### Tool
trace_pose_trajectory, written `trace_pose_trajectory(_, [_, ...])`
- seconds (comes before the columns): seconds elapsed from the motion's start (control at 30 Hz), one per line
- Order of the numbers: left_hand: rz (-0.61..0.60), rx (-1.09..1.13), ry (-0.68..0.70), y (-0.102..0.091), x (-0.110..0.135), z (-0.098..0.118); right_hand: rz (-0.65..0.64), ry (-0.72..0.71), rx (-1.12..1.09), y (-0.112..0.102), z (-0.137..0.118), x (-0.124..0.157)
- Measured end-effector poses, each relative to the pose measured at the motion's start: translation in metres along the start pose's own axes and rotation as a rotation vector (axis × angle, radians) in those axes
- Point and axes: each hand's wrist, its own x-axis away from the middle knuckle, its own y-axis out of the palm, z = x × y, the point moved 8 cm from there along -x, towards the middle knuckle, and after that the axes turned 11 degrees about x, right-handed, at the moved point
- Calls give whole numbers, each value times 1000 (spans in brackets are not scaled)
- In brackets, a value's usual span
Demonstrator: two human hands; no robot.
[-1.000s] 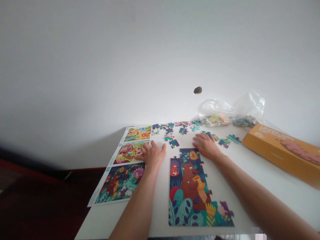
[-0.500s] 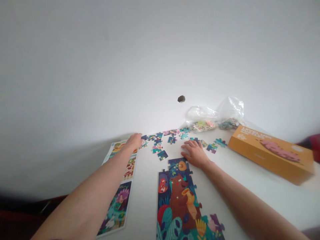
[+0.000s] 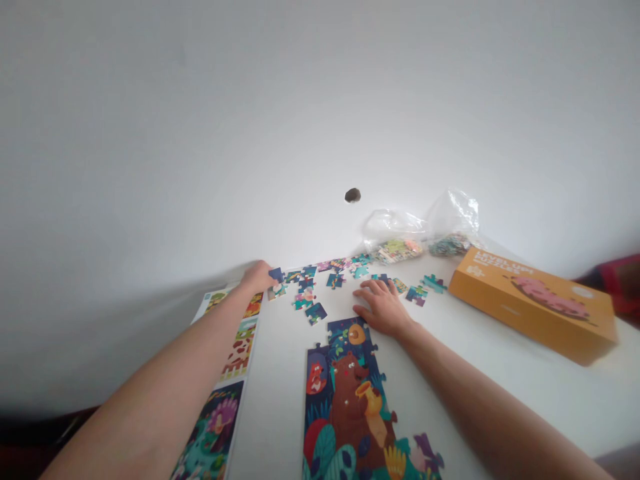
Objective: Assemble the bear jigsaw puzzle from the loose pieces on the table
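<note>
A partly assembled jigsaw puzzle (image 3: pixel 347 407) of a brown bear holding a honey pot lies on the white table (image 3: pixel 525 380), its lower part running out of view. My right hand (image 3: pixel 383 308) rests flat with spread fingers just above the puzzle's top edge, holding nothing. Loose puzzle pieces (image 3: pixel 316 313) lie scattered above it. My left hand (image 3: pixel 257 277) reaches far left, its fingertips at a dark blue puzzle piece (image 3: pixel 276 275). Whether it grips that piece is hidden.
A printed picture sheet (image 3: pixel 210 420) lies along the table's left edge, partly under my left forearm. Two clear plastic bags of pieces (image 3: pixel 395 230) stand at the back against the white wall. An orange puzzle box (image 3: pixel 533 303) lies at the right.
My left hand has moved slightly closer to the dark blue piece. The view has drifted, shifting the table and objects a little left and down. My right hand stays on the table.
</note>
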Motion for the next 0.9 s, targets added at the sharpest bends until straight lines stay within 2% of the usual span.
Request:
trace_pose_trajectory(0.1, [77, 53, 42, -15, 10, 9, -8, 12, -19, -2, 0, 0])
trace_pose_trajectory(0.2, [138, 128, 94, -22, 44, 18, -4, -43, -79, -7, -10, 1])
trace_pose_trajectory(0.27, [115, 198, 148, -12, 79, 26, -9, -144, -124, -11, -24, 4])
trace_pose_trajectory(0.37, [100, 553, 352, 8, 139, 43, -57, -259, -164, -11, -41, 10])
trace_pose_trajectory(0.47, [142, 598, 495, 24, 181, 56, -95, -260, -177, -8, -42, 13])
trace_pose_trajectory(0.5, [110, 591, 544, 29, 188, 61, -100, -255, -178, -7, -41, 14])
trace_pose_trajectory(0.57, [56, 595, 598, 36, 194, 66, -107, -255, -175, -6, -38, 14])
trace_pose_trajectory(0.67, [5, 597, 588, 39, 189, 63, -103, -251, -174, -6, -36, 13])
trace_pose_trajectory(0.8, [1, 554, 528, 42, 182, 53, -79, -248, -180, -6, -37, 10])
trace_pose_trajectory(0.9, [18, 509, 545, 41, 183, 54, -86, -261, -181, -4, -37, 9])
